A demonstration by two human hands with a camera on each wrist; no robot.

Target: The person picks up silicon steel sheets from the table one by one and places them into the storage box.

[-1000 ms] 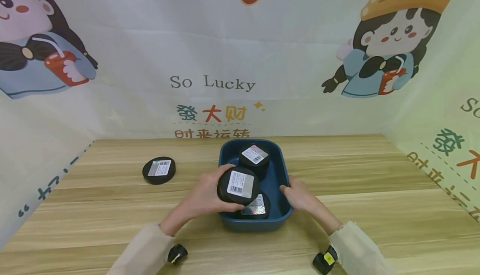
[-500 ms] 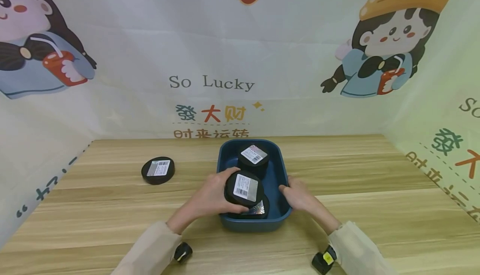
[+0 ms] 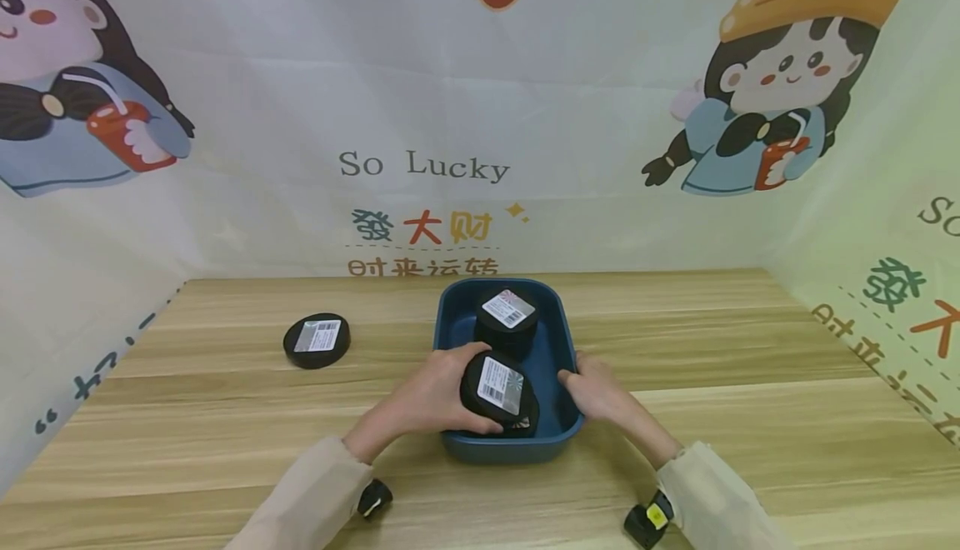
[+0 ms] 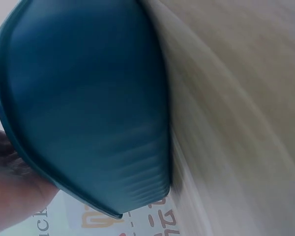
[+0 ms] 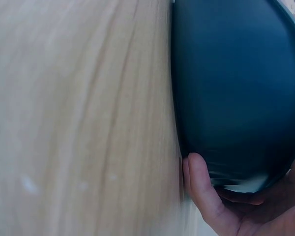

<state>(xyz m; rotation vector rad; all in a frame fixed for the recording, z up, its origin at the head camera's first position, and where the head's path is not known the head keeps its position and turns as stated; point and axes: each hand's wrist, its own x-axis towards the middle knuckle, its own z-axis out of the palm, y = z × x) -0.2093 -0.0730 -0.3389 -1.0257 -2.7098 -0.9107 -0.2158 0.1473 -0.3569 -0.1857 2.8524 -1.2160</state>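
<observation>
A blue rectangular bin (image 3: 513, 452) stands on the table. Over its front part, my left hand (image 3: 435, 396) grips a black round container (image 3: 497, 387) with a silver-white barcode label, tilted slightly. Beneath that, another black container (image 3: 531, 423) in the bin is mostly covered. A third one (image 3: 508, 310) sits at the back of the bin. My right hand (image 3: 597, 387) holds the bin's right side, thumb at the rim. In the right wrist view its fingers (image 5: 202, 184) lie against the outer wall (image 5: 236, 88). The left wrist view shows mainly the bin's other outer wall (image 4: 88, 98).
Another black round container (image 3: 317, 340) lies flat on the wood-grain table (image 3: 675, 333), left of the bin. A printed cloth (image 3: 585, 158) hangs behind the table and along both sides.
My left hand has moved right, toward the front of the bin, and lower with the black container, covering more of the one beneath. My right hand has stayed on the bin.
</observation>
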